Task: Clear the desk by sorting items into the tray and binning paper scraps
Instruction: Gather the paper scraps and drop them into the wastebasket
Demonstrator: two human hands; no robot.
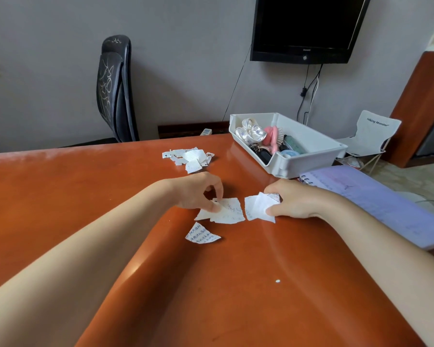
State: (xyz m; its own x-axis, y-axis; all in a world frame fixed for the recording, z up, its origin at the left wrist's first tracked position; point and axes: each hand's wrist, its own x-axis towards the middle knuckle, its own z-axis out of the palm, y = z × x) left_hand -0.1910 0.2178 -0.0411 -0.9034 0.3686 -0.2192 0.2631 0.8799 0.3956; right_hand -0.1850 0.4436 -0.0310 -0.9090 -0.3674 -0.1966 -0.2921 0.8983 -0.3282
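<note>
My left hand pinches torn white paper scraps with handwriting against the orange desk. My right hand grips another few scraps just to the right, close to the left ones. One loose scrap lies nearer to me. Beyond my hands a small pile of scraps rests on the desk. The white tray stands at the back right, holding a silver scrunchie, a pink hairbrush, keys and other small items.
A purple spiral notebook lies at the right desk edge beside my right forearm. A black chair stands behind the desk, a wall-mounted TV hangs above the tray, and a white folding chair sits on the floor.
</note>
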